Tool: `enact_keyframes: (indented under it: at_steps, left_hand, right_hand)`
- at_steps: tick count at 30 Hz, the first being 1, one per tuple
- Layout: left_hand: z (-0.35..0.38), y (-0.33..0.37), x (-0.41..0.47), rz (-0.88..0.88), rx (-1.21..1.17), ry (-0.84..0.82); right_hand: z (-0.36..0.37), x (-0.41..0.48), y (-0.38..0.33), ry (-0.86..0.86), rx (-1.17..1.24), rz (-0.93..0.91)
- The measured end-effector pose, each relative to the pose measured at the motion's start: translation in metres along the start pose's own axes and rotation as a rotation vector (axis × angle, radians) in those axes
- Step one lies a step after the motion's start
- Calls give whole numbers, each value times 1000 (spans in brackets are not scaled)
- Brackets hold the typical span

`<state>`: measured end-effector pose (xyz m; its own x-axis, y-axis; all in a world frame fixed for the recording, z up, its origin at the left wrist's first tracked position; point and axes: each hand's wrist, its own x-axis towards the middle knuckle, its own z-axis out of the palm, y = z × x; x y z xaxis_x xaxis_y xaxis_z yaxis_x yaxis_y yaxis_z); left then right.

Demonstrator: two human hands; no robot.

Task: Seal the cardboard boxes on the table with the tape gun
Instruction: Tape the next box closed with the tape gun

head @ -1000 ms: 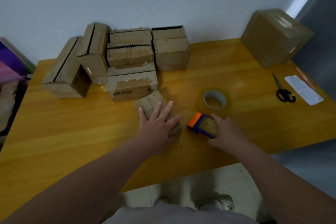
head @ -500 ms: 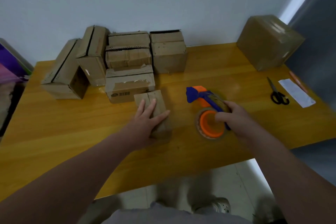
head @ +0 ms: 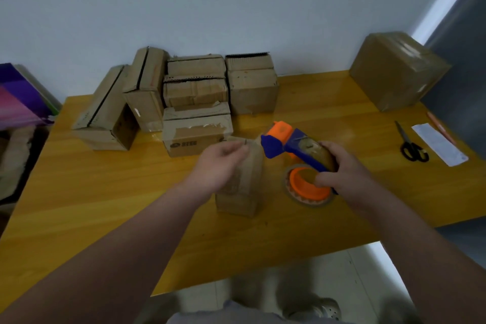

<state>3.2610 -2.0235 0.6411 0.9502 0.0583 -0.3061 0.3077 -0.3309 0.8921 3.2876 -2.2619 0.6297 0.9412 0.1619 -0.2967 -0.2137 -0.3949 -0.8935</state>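
Table (head: 105,205): glossy varnished wood before you
Your boxes (head: 197,129): matt cardboard, torn paper
Tape gun (head: 292,144): smooth blue-orange plastic

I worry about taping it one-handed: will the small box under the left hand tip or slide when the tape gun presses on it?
The small box stands narrow and tall, so it may tip under a sideways pull. It looks light, and the table looks glossy, so it could slide. The left hand holding its top should help steady it.

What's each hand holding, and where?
Right hand grips the tape gun by its handle. Left hand rests on the small box, near its top.
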Motion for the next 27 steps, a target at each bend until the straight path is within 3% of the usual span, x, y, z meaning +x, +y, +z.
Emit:
enact_keyframes:
  at_steps: [3,7,14,20,24,27]
  left_hand:
    - [-5,8,3,-251,-454,-113]
    - [-10,7,8,-347,-577,-136]
    - [-16,-6,6,-306,-404,90]
    - [-9,-25,-3,-301,-382,181]
    - [-26,-49,-10,-305,-396,377]
    - [-29,-66,-20,-277,-358,399]
  right_hand:
    - [4,-3,-9,-42,-19,-54]
    - [12,-10,-24,-82,-31,-129]
    - [19,-12,-30,-149,-179,-212]
    - [11,-18,-28,-327,-351,-246]
    - [-8,-26,-10,-259,-461,-293]
    - [-17,-33,1,-270,-409,-274]
